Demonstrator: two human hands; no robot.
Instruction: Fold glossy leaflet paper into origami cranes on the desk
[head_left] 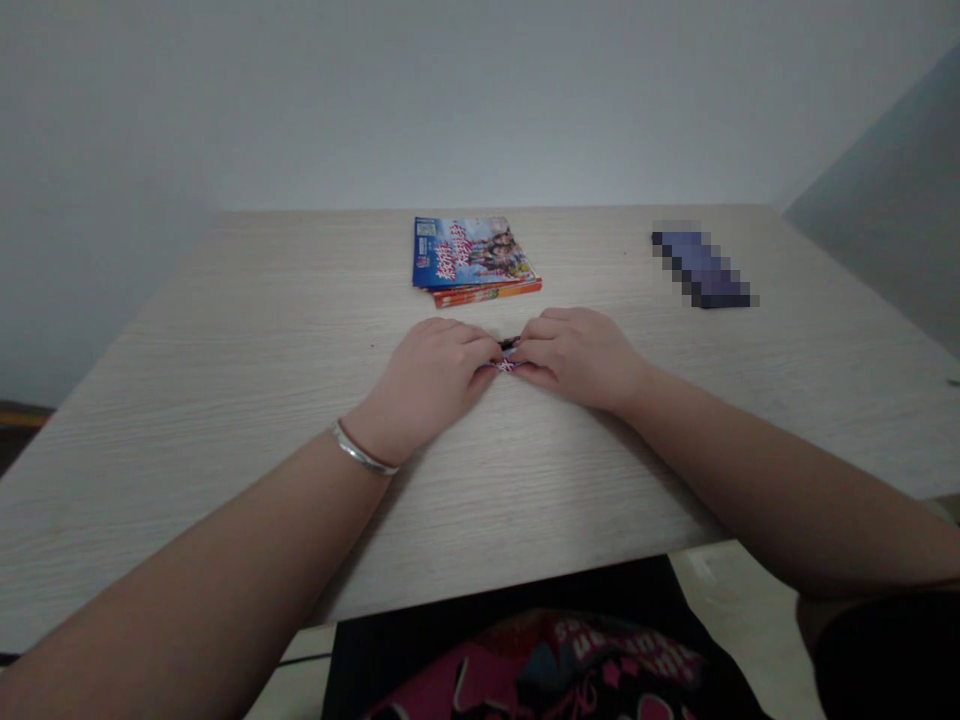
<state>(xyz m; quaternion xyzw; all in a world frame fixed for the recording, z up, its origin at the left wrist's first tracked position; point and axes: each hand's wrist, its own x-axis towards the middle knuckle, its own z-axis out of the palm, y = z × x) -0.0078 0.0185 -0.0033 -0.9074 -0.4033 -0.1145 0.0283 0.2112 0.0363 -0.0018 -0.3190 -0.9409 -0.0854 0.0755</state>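
Note:
Near the middle of the table, my left hand [450, 360] and my right hand [574, 355] meet over a small folded piece of printed paper [506, 366]. Thumbs and fingers of both hands are closed on it from either side. Only a narrow strip shows between the fingertips, dark along the top with white lettering on blue-purple below. The rest of the paper is hidden under my fingers. Just beyond my hands lies a small stack of colourful printed leaflets [472, 252], the top one blue with white characters and pictured figures.
A dark, pixelated flat object [701, 265] lies at the table's back right. The pale wood-grain table [225, 330] reaches a plain wall [480, 100] behind. A silver bracelet [361, 452] is on my left wrist. My lap, in dark patterned clothing [555, 670], sits below the front edge.

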